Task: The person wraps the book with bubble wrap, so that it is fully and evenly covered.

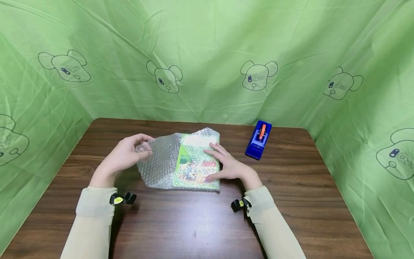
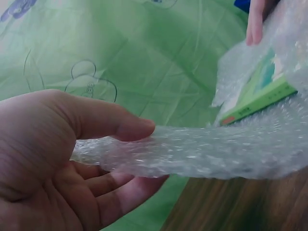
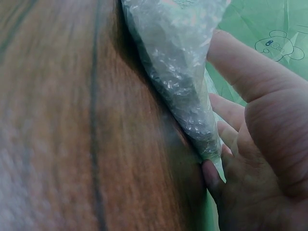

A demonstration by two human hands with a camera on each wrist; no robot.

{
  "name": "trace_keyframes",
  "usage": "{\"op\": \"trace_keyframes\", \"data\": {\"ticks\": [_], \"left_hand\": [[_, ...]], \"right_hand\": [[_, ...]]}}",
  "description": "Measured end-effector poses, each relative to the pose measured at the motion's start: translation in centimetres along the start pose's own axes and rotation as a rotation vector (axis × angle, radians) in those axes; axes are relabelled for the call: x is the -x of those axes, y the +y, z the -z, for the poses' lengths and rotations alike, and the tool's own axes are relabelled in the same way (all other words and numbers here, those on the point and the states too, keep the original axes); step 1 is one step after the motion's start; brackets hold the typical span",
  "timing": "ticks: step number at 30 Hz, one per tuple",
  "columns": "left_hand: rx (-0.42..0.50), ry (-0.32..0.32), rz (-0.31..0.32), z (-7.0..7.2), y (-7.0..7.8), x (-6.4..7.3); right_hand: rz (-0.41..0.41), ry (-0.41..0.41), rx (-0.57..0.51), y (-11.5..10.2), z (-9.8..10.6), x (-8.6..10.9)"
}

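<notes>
A green book [image 1: 191,162] with a printed cover lies on the table, covered on its right part by clear bubble wrap [image 1: 159,163]. My left hand [image 1: 121,155] pinches the loose left end of the wrap between thumb and fingers. In the left wrist view that wrap [image 2: 207,151] is held up off the table, and the book's green spine [image 2: 262,103] shows beyond it. With fingers spread, my right hand [image 1: 230,167] rests on the right edge of the wrapped book. The right wrist view shows its thumb and fingers along the wrap's edge [image 3: 180,82].
A blue tape dispenser [image 1: 255,149] with an orange wheel stands at the back right of the dark wooden table [image 1: 181,226]. Green cloth [image 1: 207,32] printed with bear faces hangs behind and at both sides.
</notes>
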State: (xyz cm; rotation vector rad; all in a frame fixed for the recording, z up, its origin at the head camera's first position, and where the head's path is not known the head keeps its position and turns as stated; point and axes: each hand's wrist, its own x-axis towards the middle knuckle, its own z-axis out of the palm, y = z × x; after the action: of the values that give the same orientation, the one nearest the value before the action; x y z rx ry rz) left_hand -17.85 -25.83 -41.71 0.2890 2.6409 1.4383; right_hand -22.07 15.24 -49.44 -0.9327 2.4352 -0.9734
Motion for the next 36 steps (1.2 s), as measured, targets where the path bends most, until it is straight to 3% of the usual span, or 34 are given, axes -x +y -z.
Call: {"op": "trace_keyframes", "data": {"ticks": [5, 9, 13, 17, 24, 30, 36], "left_hand": [[-0.076, 0.093, 0.006, -0.8, 1.1, -0.1], [-0.104, 0.205, -0.004, -2.3, 2.2, -0.5], [-0.011, 0.295, 0.010, -4.6, 3.3, -1.1], [0.081, 0.338, 0.001, -7.0, 4.4, -1.4], [0.205, 0.347, -0.065, -10.2, 4.9, -1.6], [0.196, 0.315, -0.100, -12.6, 4.8, -1.7], [0.164, 0.271, -0.090, -14.4, 4.3, -2.0]], "right_hand": [[-0.003, -0.002, 0.000, -0.1, 0.0, 0.0], [-0.004, -0.001, -0.003, -0.3, 0.0, 0.0], [-0.002, 0.002, -0.007, -0.3, 0.0, 0.0], [-0.005, -0.001, -0.007, -0.3, 0.0, 0.1], [-0.010, -0.001, -0.002, -0.3, 0.0, 0.1], [-0.022, 0.005, 0.005, -0.2, 0.0, 0.0], [-0.033, 0.008, 0.008, -0.2, 0.0, -0.1]]}}
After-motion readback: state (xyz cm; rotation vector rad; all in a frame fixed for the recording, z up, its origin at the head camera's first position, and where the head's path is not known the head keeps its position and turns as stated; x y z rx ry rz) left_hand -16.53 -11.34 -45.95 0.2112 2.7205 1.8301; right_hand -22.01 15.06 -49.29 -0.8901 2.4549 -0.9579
